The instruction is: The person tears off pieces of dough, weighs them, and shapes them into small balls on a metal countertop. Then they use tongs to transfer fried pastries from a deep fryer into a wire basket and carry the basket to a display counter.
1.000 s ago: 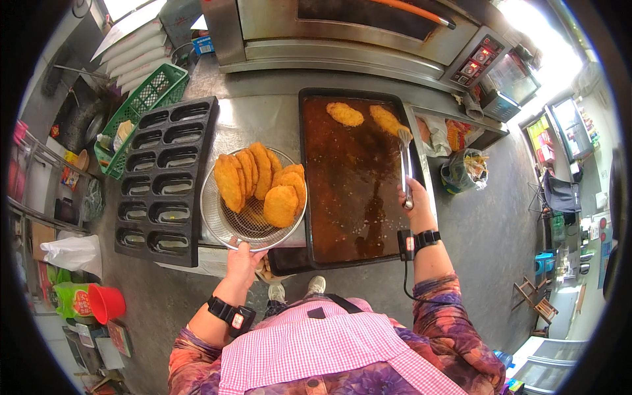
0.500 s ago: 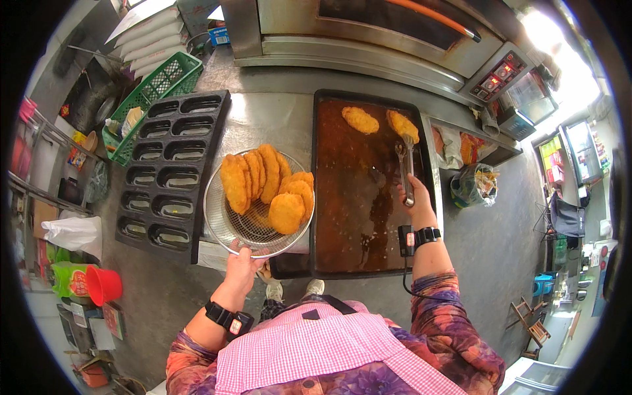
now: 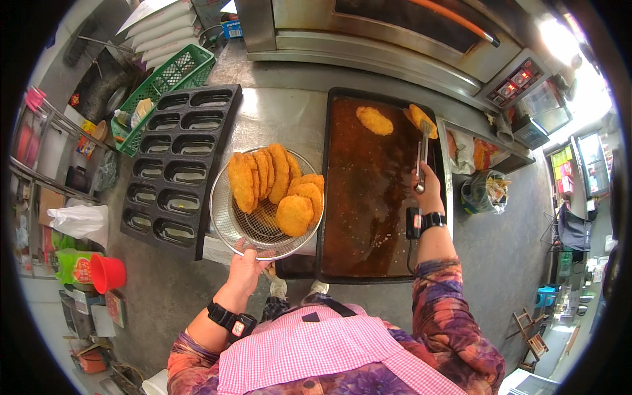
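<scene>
Steel surface [image 3: 283,108], oily tray [image 3: 355,197]: at its far right corner a fried piece [image 3: 415,115] — likely light, greasy, best gripped mid-length — meets tongs [image 3: 421,155] clasped in the right hand [image 3: 428,185]; the left hand [image 3: 244,266] pinches a strainer's rim [image 3: 232,246].

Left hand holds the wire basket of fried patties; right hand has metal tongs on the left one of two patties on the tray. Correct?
No: in the head view the right hand has metal tongs on the right patty, not the left patty. The left hand does hold the wire basket of fried patties.
</scene>
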The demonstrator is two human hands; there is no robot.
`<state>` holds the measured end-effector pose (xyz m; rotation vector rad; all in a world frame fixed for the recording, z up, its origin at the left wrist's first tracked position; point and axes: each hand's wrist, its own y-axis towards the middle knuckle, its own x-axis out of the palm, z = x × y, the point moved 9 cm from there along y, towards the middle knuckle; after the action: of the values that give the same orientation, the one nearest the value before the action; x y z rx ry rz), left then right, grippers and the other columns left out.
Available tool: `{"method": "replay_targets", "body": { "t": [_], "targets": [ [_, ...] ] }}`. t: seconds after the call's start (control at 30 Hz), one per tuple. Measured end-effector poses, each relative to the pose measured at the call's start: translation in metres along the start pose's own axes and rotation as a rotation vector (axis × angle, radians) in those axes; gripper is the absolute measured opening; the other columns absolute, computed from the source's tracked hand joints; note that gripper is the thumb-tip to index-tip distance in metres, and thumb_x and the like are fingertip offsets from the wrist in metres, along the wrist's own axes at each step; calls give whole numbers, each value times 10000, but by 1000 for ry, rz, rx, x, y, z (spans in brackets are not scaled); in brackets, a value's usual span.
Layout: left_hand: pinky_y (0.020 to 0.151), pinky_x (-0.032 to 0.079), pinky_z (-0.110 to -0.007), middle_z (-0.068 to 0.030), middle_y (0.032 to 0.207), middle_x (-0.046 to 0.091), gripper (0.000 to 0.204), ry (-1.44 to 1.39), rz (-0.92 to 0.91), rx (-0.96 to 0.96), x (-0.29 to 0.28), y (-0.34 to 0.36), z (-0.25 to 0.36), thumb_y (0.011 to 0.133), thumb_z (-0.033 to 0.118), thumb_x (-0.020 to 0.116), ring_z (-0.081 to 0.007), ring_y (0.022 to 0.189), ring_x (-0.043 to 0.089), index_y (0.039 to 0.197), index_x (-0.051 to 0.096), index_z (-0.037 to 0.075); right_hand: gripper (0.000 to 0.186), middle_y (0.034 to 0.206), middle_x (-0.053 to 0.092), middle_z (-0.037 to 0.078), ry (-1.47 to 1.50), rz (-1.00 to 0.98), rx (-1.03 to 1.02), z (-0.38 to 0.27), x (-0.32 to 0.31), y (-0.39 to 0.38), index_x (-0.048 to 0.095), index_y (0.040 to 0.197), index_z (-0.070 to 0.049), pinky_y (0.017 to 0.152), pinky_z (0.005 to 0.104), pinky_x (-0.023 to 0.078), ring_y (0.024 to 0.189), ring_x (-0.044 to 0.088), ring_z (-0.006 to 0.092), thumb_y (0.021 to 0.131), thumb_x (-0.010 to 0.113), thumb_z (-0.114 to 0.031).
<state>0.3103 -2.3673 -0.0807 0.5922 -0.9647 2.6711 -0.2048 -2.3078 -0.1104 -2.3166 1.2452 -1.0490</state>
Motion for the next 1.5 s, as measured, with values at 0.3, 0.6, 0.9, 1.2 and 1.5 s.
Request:
{"method": "replay_targets", "body": {
  "t": [0.3,0.6,0.9,1.2,1.5],
  "targets": [
    [945,494,-460,-141,1247,495,508,9,-14,4,2,-1,1,875,-3,313,-313,1048,575,1375,262,70,167,667,584,65,-167,-233,51,38,32,-37,538,955,-83,384,241,404,477,519,133,904,592,-233],
    [950,487,-488,-164,1282,458,509,4,-56,22,-2,4,-3,893,36,343,-372,1108,545,1386,217,37,237,685,598,98,-140,-150,246,58,29,-37,534,963,-74,370,245,429,470,533,147,906,602,-293],
    [917,507,-463,-141,1295,466,500,17,-27,-5,-2,3,-2,871,0,335,-341,1053,573,1365,279,46,235,681,592,85,-179,-158,277,61,52,-6,538,925,-81,366,220,439,478,533,133,899,603,-305],
    [848,536,-435,-168,1248,498,537,-48,-30,32,-1,4,0,835,-26,313,-319,1011,609,1362,261,62,179,677,578,69,-225,-132,177,48,88,40,541,938,-115,376,229,425,486,527,134,888,626,-264],
    [889,524,-461,-144,1259,494,526,3,-39,3,-6,8,-4,849,-12,333,-340,1029,590,1369,294,54,407,669,605,73,-837,-67,-325,14,73,-8,545,1180,5,419,280,396,462,528,139,841,665,-185]
  ]
}}
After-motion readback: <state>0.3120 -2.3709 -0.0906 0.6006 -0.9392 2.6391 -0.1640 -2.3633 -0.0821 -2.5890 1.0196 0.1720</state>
